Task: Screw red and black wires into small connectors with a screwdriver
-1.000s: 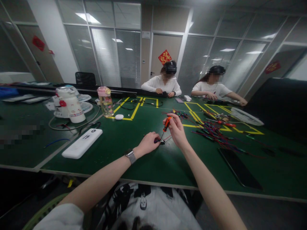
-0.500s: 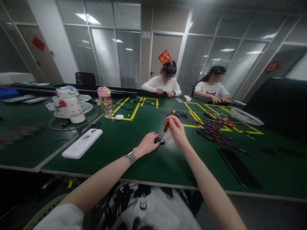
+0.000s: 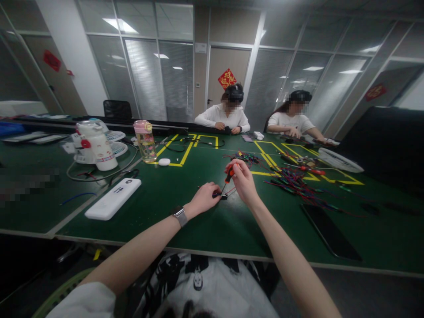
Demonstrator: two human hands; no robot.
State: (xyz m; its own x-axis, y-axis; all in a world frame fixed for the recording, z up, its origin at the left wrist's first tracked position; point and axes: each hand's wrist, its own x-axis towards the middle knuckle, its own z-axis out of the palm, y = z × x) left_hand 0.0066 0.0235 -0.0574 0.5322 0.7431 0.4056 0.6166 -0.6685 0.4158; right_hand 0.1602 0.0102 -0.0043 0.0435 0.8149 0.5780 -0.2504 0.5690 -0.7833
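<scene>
My right hand is closed around the handle of a small orange-and-black screwdriver, held upright with its tip down on a small black connector. My left hand, a watch on its wrist, pinches that connector against the green table. Thin red wires run from the connector to the right. Both hands sit close together near the table's middle.
A heap of red and coloured wires lies to the right, a dark phone nearer the edge. A white power bank, a pink-capped bottle and a white appliance stand left. Two people sit across the table.
My right hand has turned slightly on the screwdriver handle. The left hand and the connector have stayed put. The person at the far right has shifted an arm.
</scene>
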